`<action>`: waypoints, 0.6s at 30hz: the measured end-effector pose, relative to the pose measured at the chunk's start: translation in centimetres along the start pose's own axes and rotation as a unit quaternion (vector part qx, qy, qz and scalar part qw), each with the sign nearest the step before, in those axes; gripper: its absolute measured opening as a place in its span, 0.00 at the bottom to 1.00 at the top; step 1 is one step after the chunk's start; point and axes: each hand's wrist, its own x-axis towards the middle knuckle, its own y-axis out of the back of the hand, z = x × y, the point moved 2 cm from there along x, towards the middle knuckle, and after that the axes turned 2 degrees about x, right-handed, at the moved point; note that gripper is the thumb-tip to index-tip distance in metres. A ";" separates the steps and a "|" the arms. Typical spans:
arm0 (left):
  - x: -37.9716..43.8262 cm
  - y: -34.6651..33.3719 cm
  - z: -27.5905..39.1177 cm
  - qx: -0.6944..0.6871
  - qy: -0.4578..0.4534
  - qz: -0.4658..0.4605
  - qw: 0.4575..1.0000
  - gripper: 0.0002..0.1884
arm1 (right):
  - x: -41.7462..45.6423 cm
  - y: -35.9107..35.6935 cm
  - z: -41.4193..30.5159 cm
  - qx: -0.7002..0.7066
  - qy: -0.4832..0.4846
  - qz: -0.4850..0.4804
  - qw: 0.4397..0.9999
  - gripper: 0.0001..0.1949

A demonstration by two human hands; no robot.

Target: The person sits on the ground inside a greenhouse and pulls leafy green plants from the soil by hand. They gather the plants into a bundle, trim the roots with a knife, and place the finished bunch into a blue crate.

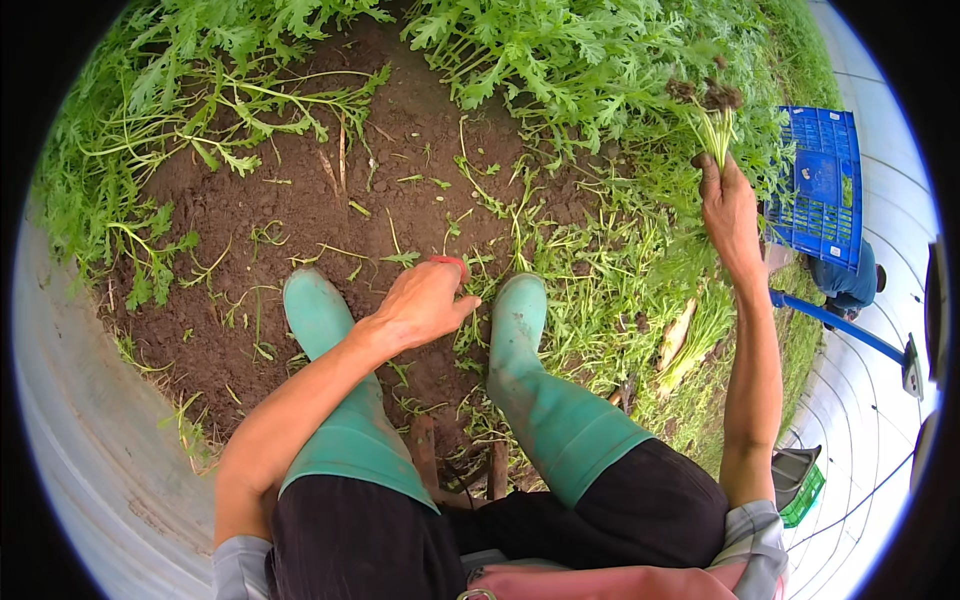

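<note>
My right hand, raised at the right, grips a bunch of leafy greens by its pale stems. Clumps of dark soil cling to the roots, which point away from me, above the fist. My left hand hovers between my green rubber boots, its fingers curled. A red curved item shows at its index finger; most of it is hidden, and whether it is a tool handle or a band is unclear. Brown soil with scattered leaves and stems lies before me.
Standing greens line the far side and left. Loose trimmings litter the ground at right, beside a bunch of cut stems. Beyond are a blue plastic crate, a person and a green crate. Plastic sheeting borders the left.
</note>
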 end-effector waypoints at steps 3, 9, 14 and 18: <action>1.0 -0.8 1.3 0.005 -0.021 -0.018 1.000 0.17 | -6.3 -7.5 5.5 0.025 -0.125 -0.081 0.989 0.19; -0.9 -0.4 0.6 -0.065 0.031 -0.026 0.997 0.16 | -14.5 -6.9 6.8 -0.192 -0.160 -0.450 0.857 0.14; 0.4 0.1 3.6 -0.338 -0.015 -0.096 0.936 0.24 | -9.3 -2.9 -1.7 -0.007 -0.046 -0.186 0.982 0.11; 0.6 0.2 5.1 -0.592 -0.004 -0.087 0.801 0.29 | -7.3 -6.9 -12.9 0.077 0.100 -0.259 0.958 0.10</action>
